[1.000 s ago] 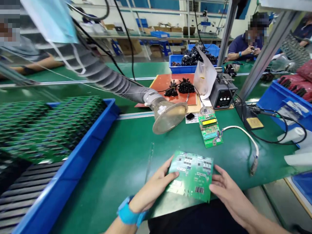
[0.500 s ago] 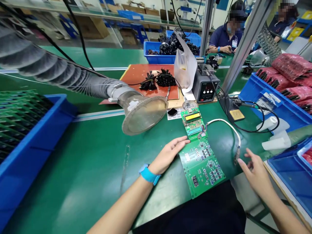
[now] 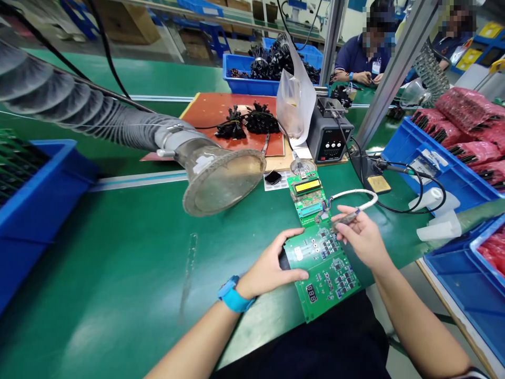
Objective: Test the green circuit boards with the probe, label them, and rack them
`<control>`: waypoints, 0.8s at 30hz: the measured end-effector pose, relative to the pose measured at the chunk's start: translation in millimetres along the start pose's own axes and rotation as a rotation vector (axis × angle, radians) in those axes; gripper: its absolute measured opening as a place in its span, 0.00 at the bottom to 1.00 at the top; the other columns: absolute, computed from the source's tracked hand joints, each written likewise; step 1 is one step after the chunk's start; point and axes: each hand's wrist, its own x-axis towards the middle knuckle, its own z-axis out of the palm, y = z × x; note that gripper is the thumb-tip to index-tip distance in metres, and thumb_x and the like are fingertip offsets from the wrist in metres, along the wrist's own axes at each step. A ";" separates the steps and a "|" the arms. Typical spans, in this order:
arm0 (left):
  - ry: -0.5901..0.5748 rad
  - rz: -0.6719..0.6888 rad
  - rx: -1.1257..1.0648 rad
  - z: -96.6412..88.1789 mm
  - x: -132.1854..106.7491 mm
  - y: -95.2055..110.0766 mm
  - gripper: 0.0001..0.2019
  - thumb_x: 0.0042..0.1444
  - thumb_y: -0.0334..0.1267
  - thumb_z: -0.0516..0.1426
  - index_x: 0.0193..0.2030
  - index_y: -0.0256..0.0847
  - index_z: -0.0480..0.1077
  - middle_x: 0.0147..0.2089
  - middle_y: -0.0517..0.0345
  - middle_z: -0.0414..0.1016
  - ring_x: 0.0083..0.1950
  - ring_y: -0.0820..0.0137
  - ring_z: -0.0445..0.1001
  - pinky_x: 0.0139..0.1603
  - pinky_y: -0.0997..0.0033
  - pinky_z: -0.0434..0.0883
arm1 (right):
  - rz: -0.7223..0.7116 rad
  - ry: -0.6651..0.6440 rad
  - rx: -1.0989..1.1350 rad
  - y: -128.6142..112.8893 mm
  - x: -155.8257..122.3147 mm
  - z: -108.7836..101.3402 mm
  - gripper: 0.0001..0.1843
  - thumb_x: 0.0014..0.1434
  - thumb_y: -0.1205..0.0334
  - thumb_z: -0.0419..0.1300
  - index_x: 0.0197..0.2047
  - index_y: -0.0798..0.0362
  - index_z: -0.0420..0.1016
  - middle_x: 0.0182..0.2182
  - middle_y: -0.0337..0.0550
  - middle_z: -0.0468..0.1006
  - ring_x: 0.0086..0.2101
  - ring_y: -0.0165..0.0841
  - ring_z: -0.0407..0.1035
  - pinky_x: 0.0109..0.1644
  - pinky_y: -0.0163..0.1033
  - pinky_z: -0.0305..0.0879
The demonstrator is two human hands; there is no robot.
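Observation:
A green circuit board panel (image 3: 321, 267) with chips and a three-digit display lies near the table's front edge. My left hand (image 3: 274, 266) grips its left edge, thumb on top and the other fingers along and partly beneath the edge. Between the fingers of my right hand (image 3: 363, 234) is the probe-like end of a cable (image 3: 346, 219), its tip at the panel's upper right; whether it touches is too small to tell. The white cable (image 3: 357, 192) loops back to a programmer board (image 3: 307, 197) with a yellow screen, just beyond the panel.
A fume extraction hose (image 3: 224, 181) overhangs the left middle. Behind stand a soldering station (image 3: 330, 138) and a soldering iron stand (image 3: 376, 181). Blue bins (image 3: 402, 145) with red-wrapped packs line the right; another blue bin (image 3: 59, 173) is left. Co-workers (image 3: 365, 58) sit beyond.
My right hand has taken up the cable end and brought it left over the panel. My left hand has shifted from the panel's top corner to gripping its left edge.

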 end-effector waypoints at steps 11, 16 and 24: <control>-0.007 0.023 0.025 0.0 0.0 -1.5 0.38 0.41 0.44 0.68 0.59 0.45 0.59 0.63 0.48 0.62 0.61 0.52 0.64 0.62 0.51 0.62 | -0.197 -0.035 -0.316 12.3 -2.4 4.5 0.22 0.60 0.64 0.54 0.58 0.51 0.60 0.41 0.43 0.74 0.38 0.33 0.69 0.46 0.42 0.67; -0.017 0.057 0.082 -0.8 0.6 -3.2 0.38 0.41 0.46 0.68 0.59 0.45 0.58 0.62 0.47 0.62 0.62 0.52 0.63 0.62 0.49 0.61 | -0.273 -0.043 -0.410 13.3 -4.2 5.3 0.19 0.61 0.64 0.53 0.56 0.52 0.61 0.42 0.46 0.74 0.40 0.34 0.70 0.45 0.42 0.68; -0.017 0.108 0.125 0.8 -0.2 -6.1 0.38 0.43 0.46 0.67 0.59 0.45 0.58 0.62 0.46 0.61 0.63 0.53 0.61 0.63 0.48 0.59 | -0.342 0.011 -0.474 16.4 -12.6 12.7 0.23 0.63 0.66 0.50 0.61 0.52 0.56 0.41 0.48 0.72 0.41 0.35 0.68 0.47 0.43 0.68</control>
